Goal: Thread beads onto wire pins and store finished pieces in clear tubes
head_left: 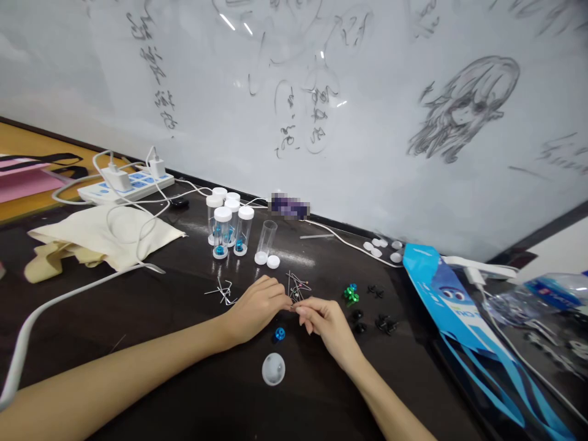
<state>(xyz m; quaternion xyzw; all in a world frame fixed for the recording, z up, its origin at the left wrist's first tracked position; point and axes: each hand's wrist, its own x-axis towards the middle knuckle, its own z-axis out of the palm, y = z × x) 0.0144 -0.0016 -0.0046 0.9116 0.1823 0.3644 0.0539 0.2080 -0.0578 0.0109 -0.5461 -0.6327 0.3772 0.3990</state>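
From afar I see the left hand point(260, 307) and right hand point(329, 324) closely pinching a thin piece point(293, 307), metal pins point(297, 286) just beyond, toward the back edge of the desk point(184, 392).

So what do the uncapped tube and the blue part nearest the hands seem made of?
Uncapped tube: probably clear, smooth plastic; its wall is see-through, though glass is possible.
Blue part: glossy, perhaps coated metal or plastic, from its bright highlights.

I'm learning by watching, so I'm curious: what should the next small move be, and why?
Perhaps the left hand and right hand should move to the blue piece: it lies loose just on their near side, and they seem to pinch something too small to identify.
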